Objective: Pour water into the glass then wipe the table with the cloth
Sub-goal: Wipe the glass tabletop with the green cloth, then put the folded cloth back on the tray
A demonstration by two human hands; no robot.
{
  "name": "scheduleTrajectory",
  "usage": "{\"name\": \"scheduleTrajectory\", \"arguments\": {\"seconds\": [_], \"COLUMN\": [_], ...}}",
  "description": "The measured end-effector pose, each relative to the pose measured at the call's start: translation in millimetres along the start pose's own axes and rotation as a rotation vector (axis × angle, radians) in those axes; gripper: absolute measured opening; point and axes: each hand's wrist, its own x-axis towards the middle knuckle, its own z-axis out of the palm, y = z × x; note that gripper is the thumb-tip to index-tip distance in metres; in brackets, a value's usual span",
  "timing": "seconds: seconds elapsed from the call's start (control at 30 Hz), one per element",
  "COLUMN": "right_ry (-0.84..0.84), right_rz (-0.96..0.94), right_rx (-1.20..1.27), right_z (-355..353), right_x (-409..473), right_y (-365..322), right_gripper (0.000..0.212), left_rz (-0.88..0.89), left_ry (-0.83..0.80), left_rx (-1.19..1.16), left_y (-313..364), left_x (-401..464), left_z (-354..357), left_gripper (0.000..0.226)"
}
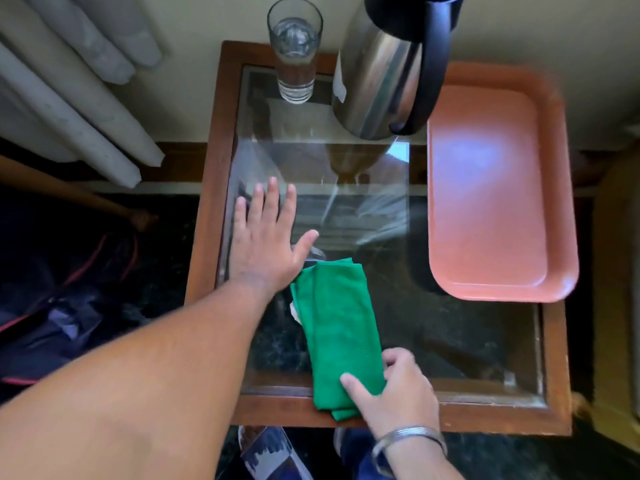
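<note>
A tall glass holding water stands at the far edge of the glass-topped wooden table. Right of the glass is a steel jug with a black handle. A folded green cloth lies on the near middle of the table, its end over the front frame. My right hand grips the near end of the cloth with fingers and thumb. Flat on the glass top, left of the cloth's far end, rests my left hand, fingers spread, holding nothing.
A salmon-pink tray lies along the table's right side, overhanging the edge. Pale curtain folds hang at the far left. Dark bags lie on the floor to the left. A cushioned seat edge borders the right.
</note>
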Motion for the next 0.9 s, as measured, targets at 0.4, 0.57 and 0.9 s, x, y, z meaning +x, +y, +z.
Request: {"name": "scheduleTrajectory", "arguments": {"seconds": [0.4,0.57,0.9], "right_ry": [-0.348,-0.057,0.536], "right_rz": [-0.017,-0.120,-0.005], "right_rx": [1.434,1.520,0.314], "right_z": [-196,-268,-188], "right_x": [-24,23,173], "right_y": [-43,-54,-18], "right_gripper": [0.019,0.007,0.051], "left_rz": [-0.017,0.007,0.014], "left_ry": [-0.028,-0.010,0.084], "left_rx": [0.043,0.013,-0.006], "left_y": [-1,1,-1], "left_x": [7,7,4], "left_z": [-5,-3,6], "left_gripper": [0.074,0.078,0.076]}}
